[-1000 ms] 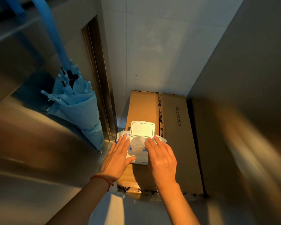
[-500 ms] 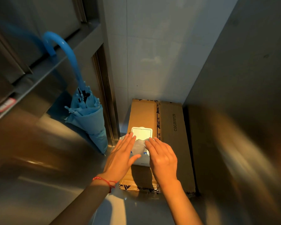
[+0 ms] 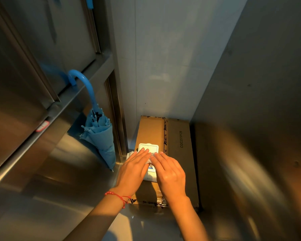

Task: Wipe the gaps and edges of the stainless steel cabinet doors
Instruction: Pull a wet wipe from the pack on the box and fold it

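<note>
Left hand: the left hand (image 3: 134, 173) lies palm down, fingers straight and close together, flat over the left part of the wipes pack (image 3: 150, 173); it grasps nothing that can be seen.
Right hand: the right hand (image 3: 170, 173) lies palm down beside it, fingers extended and slightly spread, covering the right part of the pack; no closed grasp shows.
Between the hands: a bit of white wipe (image 3: 149, 160) shows at the fingertips of both hands, touching them; whether either hand pinches it I cannot tell.
Pack lid: the white flip lid (image 3: 149, 148) stands open just beyond the fingertips, brightly lit.
Pack location: it rests on the near left part of a cardboard box (image 3: 177, 153), which sits on the floor against the tiled wall (image 3: 163, 66).
Cabinet doors: the stainless steel cabinet doors (image 3: 33, 84) fill the left side, well apart from both hands; a vertical door gap (image 3: 118, 119) runs down just left of the box.
Umbrella: a folded blue umbrella (image 3: 99, 136) hangs by its hooked handle from a cabinet ledge, tip down near the left hand.
Wrist: a red string bracelet (image 3: 118, 196) circles the left wrist.
</note>
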